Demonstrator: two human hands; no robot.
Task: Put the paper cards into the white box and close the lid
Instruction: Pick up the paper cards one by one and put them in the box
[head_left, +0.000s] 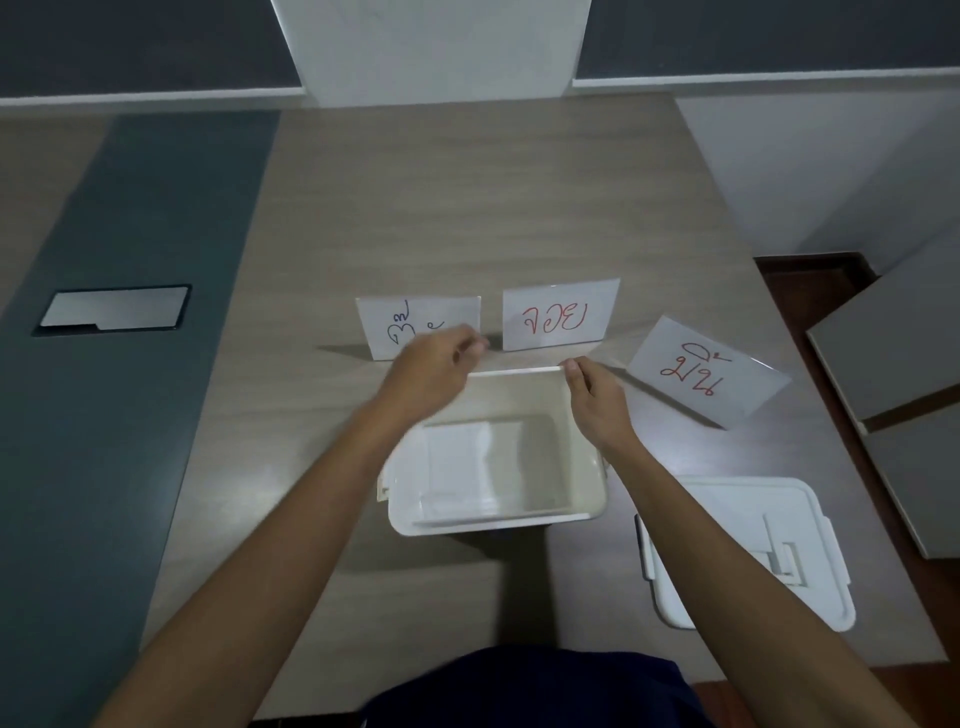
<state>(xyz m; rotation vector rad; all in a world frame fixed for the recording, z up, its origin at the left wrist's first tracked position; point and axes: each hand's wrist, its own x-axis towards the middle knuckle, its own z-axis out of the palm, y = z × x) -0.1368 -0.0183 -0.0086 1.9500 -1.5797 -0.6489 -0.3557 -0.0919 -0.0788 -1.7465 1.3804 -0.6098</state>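
The white box stands open at the middle of the table, and a pale rectangle shows on its floor. Beyond it stand three paper cards: one with blue writing, one with red writing, and a tilted one with red writing to the right. The white lid lies right of the box. My right hand pinches the right end of the thin white edge at the box's far side. My left hand is blurred at that edge's left end, covering the blue card's lower corner.
The grey wooden table has a dark strip with a metal cable hatch on the left. Its right edge runs close behind the tilted card and the lid. Grey boards lie beyond that edge.
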